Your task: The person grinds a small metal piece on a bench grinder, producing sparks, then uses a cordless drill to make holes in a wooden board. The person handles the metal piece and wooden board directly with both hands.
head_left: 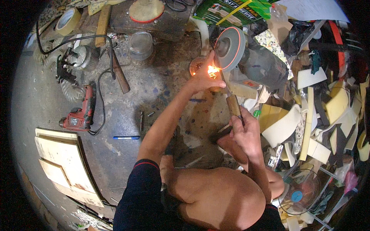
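My right hand (246, 133) is closed round the wooden handle (233, 104) of a knife. The knife's narrow metal blade (226, 85) runs up and away from me to the grey grinding wheel (233, 50) of a bench grinder (266, 63). Farther up the blade, my left hand (202, 81) grips it, with the thumb near the handle end and a finger stretched toward the wheel. Bright sparks (212, 71) fly where blade and wheel meet, beside my left fingers. The wheel and my left hand partly hide the blade's tip.
Foam scraps (283, 125) heap up on the right, with a fan (296, 195) near them. On the floor to the left lie a red power drill (79, 117) with its cord, a blue pen (126, 137) and stacked boards (67, 165). A clear jar (140, 45) stands farther off.
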Available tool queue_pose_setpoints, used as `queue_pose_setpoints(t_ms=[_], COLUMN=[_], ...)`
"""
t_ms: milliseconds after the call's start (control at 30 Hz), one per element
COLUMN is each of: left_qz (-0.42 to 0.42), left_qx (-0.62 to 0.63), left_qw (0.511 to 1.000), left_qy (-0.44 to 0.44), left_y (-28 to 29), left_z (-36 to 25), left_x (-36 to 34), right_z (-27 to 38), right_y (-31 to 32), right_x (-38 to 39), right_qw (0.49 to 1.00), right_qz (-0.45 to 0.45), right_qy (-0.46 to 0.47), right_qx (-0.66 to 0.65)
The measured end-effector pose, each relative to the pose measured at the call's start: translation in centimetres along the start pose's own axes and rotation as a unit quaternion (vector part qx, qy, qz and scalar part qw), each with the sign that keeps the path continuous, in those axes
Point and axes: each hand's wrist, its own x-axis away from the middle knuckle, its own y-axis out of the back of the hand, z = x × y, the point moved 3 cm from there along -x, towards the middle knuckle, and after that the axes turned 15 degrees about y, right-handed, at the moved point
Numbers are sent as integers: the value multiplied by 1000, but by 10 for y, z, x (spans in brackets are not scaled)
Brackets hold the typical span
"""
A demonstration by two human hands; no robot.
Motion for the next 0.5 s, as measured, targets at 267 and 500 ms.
queue_pose_setpoints(t_ms=[267, 500], left_qz=[-5, -38], left_qx=[-1, -59], left_qw=[1000, 995], left_qy=[-29, -65], left_y=[-18, -36], left_z=[-11, -17], left_x=[25, 48], right_z=[19, 23], right_y=[13, 21], right_x=[45, 89], right_qw=[1000, 998], right_qz=[-15, -10], right_qy=[16, -40], right_qx=[-10, -45])
